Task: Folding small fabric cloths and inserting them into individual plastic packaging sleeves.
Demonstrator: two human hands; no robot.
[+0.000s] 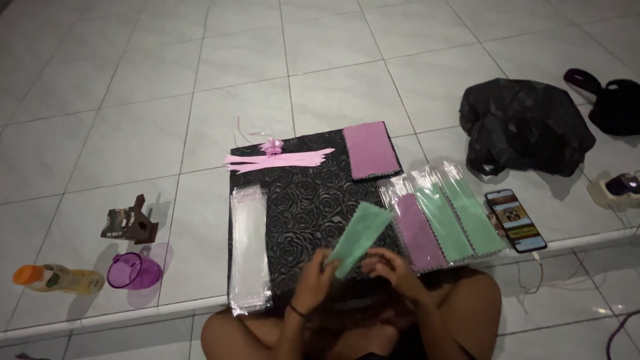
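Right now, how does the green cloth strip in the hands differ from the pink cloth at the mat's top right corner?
The green cloth strip is narrow, held tilted above the black mat by both hands; the pink cloth is wider and lies flat on it. One is green, the other pink. Both are rectangular pieces.

This looks like a home, with craft work done sitting on a floor of large glossy white ceramic tiles [133, 140], not at a bench. Household things lie about: a crumpled black plastic bag [523, 127] at far right, a smartphone with a lit screen [515, 220] on a charging cable, and a small purple plastic cup [135, 270] at near left.
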